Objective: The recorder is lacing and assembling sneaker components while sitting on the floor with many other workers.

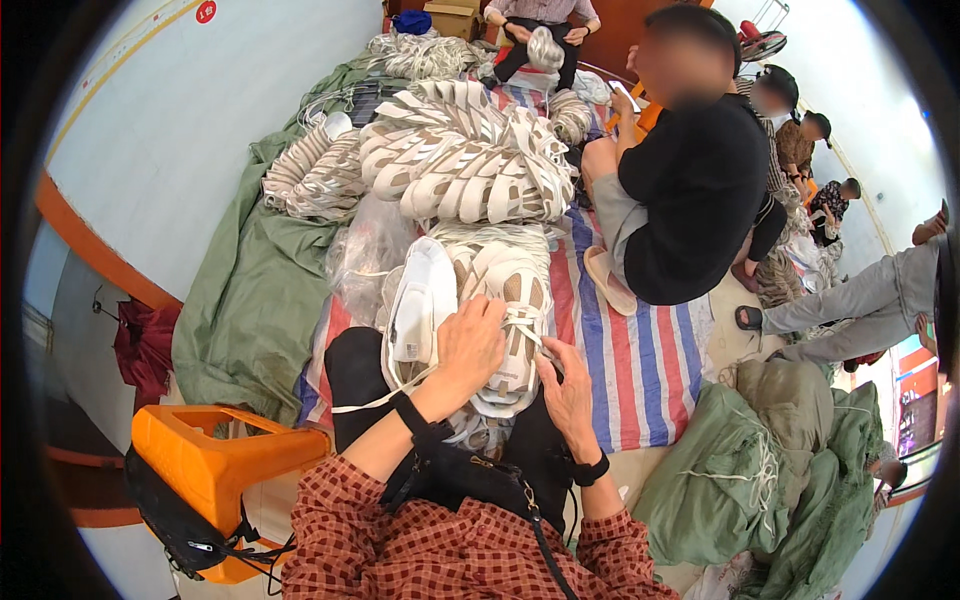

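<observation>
A beige and white shoe upper [525, 290] lies over my lap with a pale shoelace [521, 322] threaded across its front. My left hand [472, 348] is closed in a pinch at the lace, on the upper's left side. On the right side, thumb and forefinger of my right hand [568, 390] close on the lace near the edge of the upper. A white upper [425, 300] showing its pale lining rests left of my left hand. A loose lace end trails past my left wrist. Just beyond is a large bundle of similar uppers [465, 150].
More bundled uppers [318, 170] lie on the left by a green tarp [250, 300]. An orange stool [215, 455] stands at my left, holding a black bag [180, 525]. A person in black [700, 190] sits close at right. Green sacks [715, 480] lie at lower right on the floor.
</observation>
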A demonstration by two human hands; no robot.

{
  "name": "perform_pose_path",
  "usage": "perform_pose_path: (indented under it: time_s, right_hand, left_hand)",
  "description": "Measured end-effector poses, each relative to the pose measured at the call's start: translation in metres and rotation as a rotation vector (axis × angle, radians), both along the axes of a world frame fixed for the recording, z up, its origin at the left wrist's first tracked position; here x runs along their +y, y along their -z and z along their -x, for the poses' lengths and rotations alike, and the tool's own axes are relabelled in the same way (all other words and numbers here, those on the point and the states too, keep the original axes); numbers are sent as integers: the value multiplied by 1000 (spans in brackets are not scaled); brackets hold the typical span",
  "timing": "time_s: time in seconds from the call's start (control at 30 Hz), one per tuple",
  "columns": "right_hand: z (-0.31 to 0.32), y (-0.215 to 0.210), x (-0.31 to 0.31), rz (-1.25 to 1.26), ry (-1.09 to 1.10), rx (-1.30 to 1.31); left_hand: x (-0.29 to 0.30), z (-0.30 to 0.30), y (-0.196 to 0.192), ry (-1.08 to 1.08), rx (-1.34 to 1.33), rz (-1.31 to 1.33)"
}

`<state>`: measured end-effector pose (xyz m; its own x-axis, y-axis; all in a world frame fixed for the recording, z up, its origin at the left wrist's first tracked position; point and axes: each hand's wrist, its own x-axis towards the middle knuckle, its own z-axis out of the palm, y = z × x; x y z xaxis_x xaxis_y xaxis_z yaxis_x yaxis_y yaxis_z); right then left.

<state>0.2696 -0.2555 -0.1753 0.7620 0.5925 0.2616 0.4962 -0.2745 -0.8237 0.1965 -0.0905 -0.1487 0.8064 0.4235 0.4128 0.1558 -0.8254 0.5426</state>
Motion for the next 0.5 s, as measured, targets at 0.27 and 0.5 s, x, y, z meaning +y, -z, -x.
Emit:
perform_pose_path:
  time_s: [0.27,0.5]
  right_hand:
    - [-3,1,1,95,81,4]
    - [-8,15,-1,-163,57,414]
  left_hand:
    - [6,-8,-7,-1,49,-14]
    - [16,-8,2,109,99,575]
